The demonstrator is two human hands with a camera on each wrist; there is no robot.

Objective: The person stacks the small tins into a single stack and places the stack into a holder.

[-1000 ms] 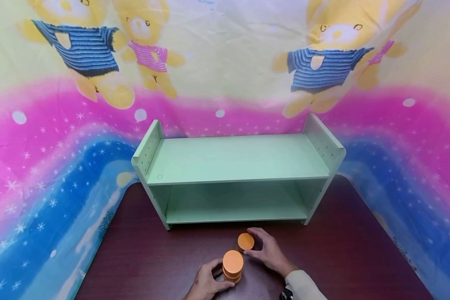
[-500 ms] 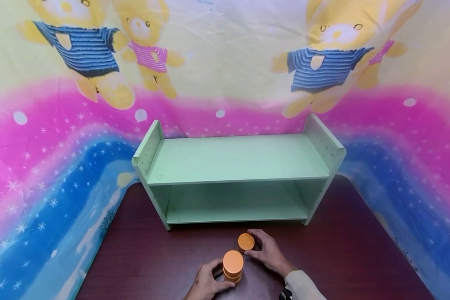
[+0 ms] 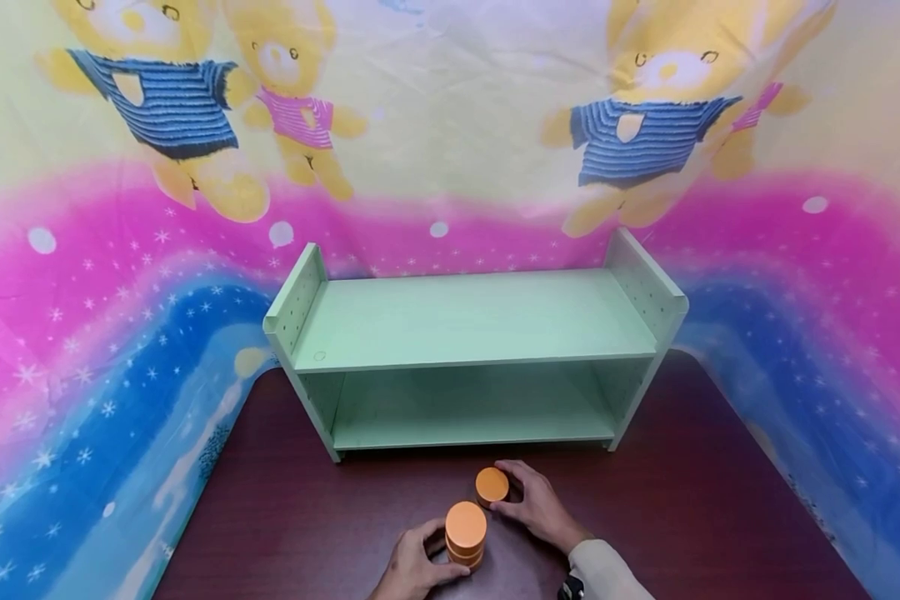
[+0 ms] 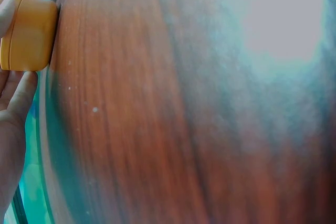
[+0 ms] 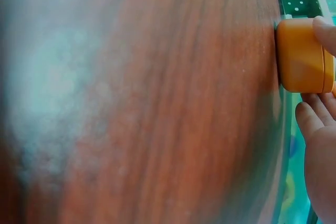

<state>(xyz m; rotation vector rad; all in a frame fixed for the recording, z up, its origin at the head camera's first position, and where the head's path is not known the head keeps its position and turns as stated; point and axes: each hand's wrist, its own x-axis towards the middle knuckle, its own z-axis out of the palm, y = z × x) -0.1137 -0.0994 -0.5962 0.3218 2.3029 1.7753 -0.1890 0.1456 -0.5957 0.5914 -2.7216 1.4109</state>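
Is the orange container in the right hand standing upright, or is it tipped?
Upright: the orange container in the right hand shows its round top facing up in the head view.

Your left hand (image 3: 414, 560) curves in a grip. Your right hand (image 3: 542, 507), also gripping, sits closer to the surface's (image 3: 720, 517) far right corner.

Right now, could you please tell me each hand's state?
Left hand: holding the nearer lidded orange container.
Right hand: holding the farther lidded orange container.

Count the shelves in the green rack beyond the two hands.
2: the upper shelf, and the lower shelf beneath it, close to the table. None seem hidden.
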